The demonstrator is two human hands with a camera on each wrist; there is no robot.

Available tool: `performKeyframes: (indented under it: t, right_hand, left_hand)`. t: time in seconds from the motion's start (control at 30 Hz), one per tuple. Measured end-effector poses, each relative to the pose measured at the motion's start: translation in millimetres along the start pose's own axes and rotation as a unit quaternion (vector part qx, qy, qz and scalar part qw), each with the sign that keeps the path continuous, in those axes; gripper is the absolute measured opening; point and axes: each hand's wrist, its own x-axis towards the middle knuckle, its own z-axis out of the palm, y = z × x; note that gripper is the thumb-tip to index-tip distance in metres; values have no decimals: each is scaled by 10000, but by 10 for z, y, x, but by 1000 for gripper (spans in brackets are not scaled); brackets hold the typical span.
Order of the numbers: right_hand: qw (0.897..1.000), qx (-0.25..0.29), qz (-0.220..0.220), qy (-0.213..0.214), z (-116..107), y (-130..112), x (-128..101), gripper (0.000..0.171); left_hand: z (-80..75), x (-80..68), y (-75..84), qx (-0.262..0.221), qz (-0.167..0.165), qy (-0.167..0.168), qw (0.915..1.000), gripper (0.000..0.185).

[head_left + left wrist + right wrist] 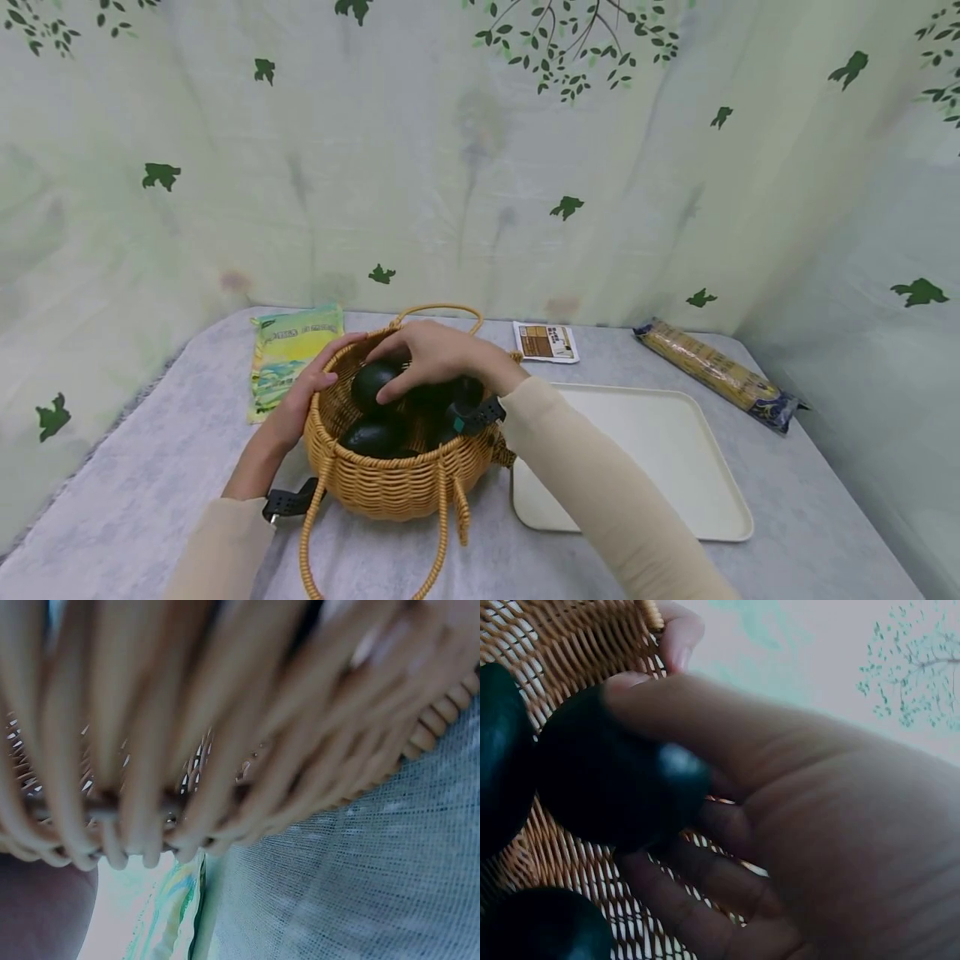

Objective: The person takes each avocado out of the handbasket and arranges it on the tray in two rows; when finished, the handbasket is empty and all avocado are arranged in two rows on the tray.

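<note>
A round wicker basket (pixel 390 487) with looped handles stands on the table, holding several dark green, smooth avocados. My right hand (pixel 438 354) reaches in over the rim and holds one avocado (pixel 619 772), thumb on one side and fingers curled round the other. Two more avocados lie close by it in the right wrist view, one avocado (pixel 502 757) to the left and another avocado (pixel 547 926) below. At the basket's left side my left hand (pixel 303 396) grips the rim. In the left wrist view the basket's woven wall (pixel 150 750) hides most of that hand.
A white tray (pixel 637 450) lies right of the basket, partly under my right sleeve. Behind it are a small brown-and-white packet (pixel 546 342) and a long yellow-and-blue package (pixel 716 371). A yellow-green bag (pixel 288 354) lies at the back left. A leaf-patterned curtain (pixel 465 167) surrounds the table.
</note>
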Motion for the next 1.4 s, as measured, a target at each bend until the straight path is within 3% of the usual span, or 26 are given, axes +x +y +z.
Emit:
performKeyframes:
  t: [0.23,0.73,0.87,1.1,1.3,1.4]
  right_hand:
    - [9991,332,-111,236,-8,-40,-149,58]
    - [9870,1025,-49,1239,119,47,-571,53]
    - [9786,1331,-178,1560,197,41,-658,55]
    - [9676,1202,-294,2201,346,-5,-826,62]
    - [9453,1603,-557,2784,485,-44,-881,58]
    - [9367,1396,-780,3114,536,-57,-877,59]
  left_hand:
    - [-19,-34,-18,-53,24,18,10000,59]
    - [-21,-55,-18,-121,-57,16,9999,58]
    - [-7,-51,-32,-95,-89,24,9999,58]
    - [17,-30,-12,-285,-48,-52,9996,59]
    - [36,-21,6,-314,31,-63,9995,59]
    - [29,-19,31,-237,25,16,9997,59]
